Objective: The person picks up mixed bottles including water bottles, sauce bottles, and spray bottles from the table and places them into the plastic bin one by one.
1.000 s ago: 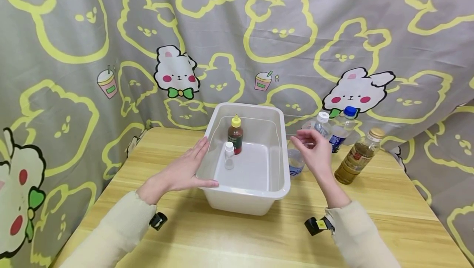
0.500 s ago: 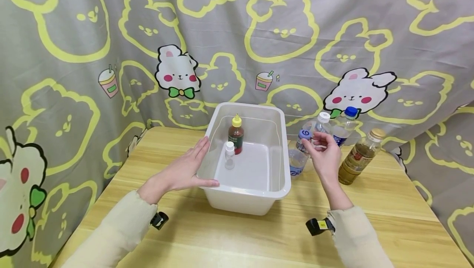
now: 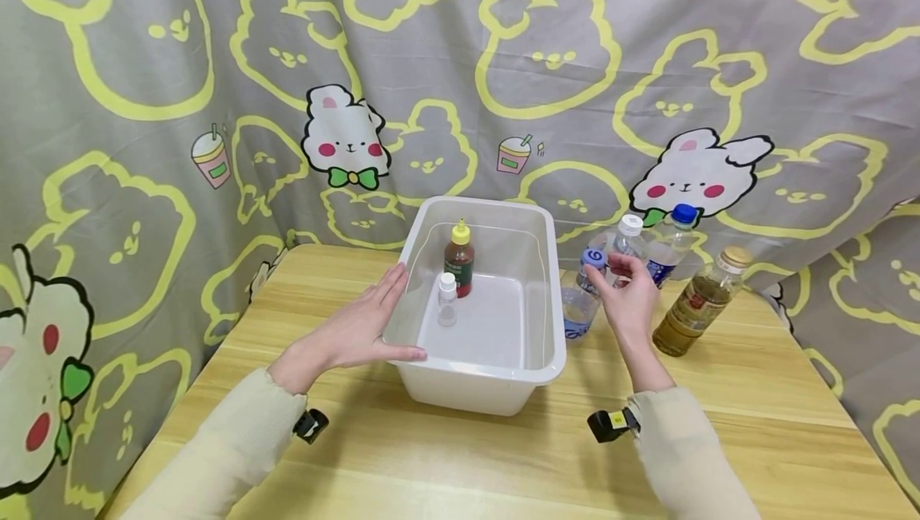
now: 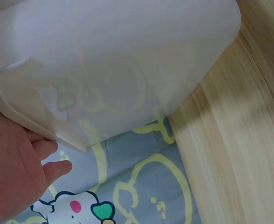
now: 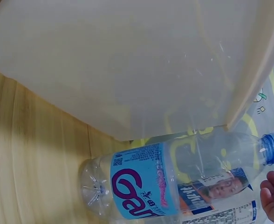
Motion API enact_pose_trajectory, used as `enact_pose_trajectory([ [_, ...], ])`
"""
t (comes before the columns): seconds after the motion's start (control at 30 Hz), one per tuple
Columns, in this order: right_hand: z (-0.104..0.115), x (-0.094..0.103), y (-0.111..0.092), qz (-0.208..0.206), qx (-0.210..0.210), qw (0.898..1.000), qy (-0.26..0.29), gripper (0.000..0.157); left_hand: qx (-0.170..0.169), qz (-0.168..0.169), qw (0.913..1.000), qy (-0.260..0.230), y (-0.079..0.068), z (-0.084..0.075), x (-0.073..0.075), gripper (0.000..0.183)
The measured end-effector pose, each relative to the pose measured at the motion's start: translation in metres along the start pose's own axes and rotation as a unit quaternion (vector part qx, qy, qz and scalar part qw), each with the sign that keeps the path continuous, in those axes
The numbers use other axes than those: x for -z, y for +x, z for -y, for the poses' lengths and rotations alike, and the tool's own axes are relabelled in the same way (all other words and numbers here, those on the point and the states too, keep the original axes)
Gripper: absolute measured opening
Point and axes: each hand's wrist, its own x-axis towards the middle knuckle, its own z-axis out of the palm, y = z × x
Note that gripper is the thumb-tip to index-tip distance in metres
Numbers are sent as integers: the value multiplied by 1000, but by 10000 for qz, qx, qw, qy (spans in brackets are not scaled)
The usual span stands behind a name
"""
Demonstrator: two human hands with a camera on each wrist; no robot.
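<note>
A pale plastic tub (image 3: 470, 392) stands on the table. My left hand (image 3: 359, 324) rests on its left rim with fingers straight, thumb lying over the front corner. Inside the tub stand a red sauce bottle (image 3: 460, 260) with a yellow cap and a small clear bottle (image 3: 447, 308) with a white cap. My right hand (image 3: 627, 300) is at the blue cap (image 3: 595, 256) of a clear plastic bottle (image 5: 139, 182) just right of the tub. Its thumb overlaps the cap's front edge; the other fingers curve loosely beside it, with a small gap showing.
Behind the right hand stand a white-capped clear bottle (image 3: 629, 236) and a dark-blue-capped bottle (image 3: 672, 240). Farther right is a bottle of amber liquid (image 3: 697, 308) with a tan cap. A patterned curtain (image 3: 431, 65) hangs close behind the table (image 3: 460, 472).
My right hand has drawn back slightly to the right, uncovering the blue cap, and its thumb and fingers have spread. The left hand and tub stay in place.
</note>
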Motion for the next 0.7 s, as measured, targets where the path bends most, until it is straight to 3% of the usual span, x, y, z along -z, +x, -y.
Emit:
enact_pose_trajectory([
  [0.3, -2, -6, 1, 342, -135, 9983, -450, 43, 16, 40, 10000, 24, 0, 2, -1, 112],
  [0.7, -1, -8, 1, 400, -144, 9979, -490, 39, -19, 32, 10000, 26, 0, 1, 0, 113],
])
